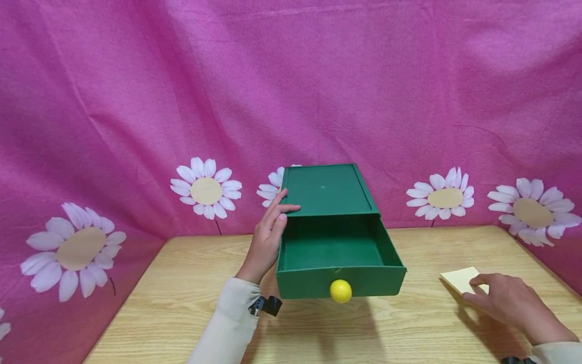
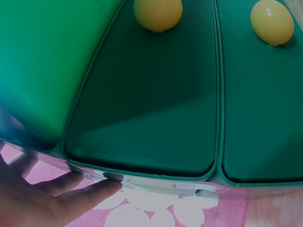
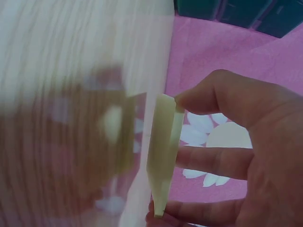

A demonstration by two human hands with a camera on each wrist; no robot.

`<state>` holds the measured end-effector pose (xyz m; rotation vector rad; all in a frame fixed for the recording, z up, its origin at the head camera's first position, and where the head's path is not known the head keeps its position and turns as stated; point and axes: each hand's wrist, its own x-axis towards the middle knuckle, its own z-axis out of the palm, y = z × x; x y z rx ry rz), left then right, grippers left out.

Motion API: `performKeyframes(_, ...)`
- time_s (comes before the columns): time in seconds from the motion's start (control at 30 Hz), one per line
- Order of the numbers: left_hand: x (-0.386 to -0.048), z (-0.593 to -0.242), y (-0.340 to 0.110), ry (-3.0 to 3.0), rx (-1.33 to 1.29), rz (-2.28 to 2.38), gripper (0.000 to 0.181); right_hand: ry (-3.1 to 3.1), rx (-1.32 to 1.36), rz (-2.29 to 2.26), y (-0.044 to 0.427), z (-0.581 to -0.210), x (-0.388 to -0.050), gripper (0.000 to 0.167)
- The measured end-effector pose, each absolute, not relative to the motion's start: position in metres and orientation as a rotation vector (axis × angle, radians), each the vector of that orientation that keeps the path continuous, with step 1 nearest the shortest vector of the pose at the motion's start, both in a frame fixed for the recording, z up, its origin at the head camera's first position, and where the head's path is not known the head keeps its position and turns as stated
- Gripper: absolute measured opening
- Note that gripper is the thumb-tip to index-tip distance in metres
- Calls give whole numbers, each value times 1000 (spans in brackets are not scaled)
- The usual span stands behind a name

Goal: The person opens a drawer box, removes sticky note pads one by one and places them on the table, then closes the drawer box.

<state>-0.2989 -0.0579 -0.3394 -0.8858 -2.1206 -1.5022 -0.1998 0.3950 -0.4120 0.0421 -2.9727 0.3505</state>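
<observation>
A green drawer cabinet point(image 1: 327, 189) stands on the table with its top drawer point(image 1: 341, 280) pulled out. Nothing is visible inside that drawer, and a round yellow knob point(image 1: 341, 291) is on its front. My left hand point(image 1: 265, 237) rests against the cabinet's left side, fingers extended, some reaching over the top edge. Two lower drawer fronts point(image 2: 147, 118) with yellow knobs point(image 2: 272, 21) show in the left wrist view. Over at the right, my right hand point(image 1: 514, 303) pinches a pale yellow sticky note pad point(image 3: 163, 146) between thumb and fingers, just above the table.
The wooden table point(image 1: 195, 303) extends to both sides of the cabinet. A pink cloth point(image 1: 291, 91) with white flowers hangs behind and along the sides. Dark bands with small devices sit at both wrists.
</observation>
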Motion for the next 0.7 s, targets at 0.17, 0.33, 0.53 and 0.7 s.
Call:
performKeyframes(0.17,-299,-340,-58,-2131,-884,-1499,32,-3004,23,349,398,-415,-201,44)
performKeyframes(0.33,-299,-340,-58,-2140,-880,-1496,32,-3056,-12,340,403,-418,-203,44)
performKeyframes(0.53,-299,-340,-59,-2128,-890,-1506,33,-3089,-30,315,405,-421,-205,40)
performKeyframes(0.7,-299,-340,-59,-2122,-894,-1513,33,-3095,-44,319,406,-423,-204,41)
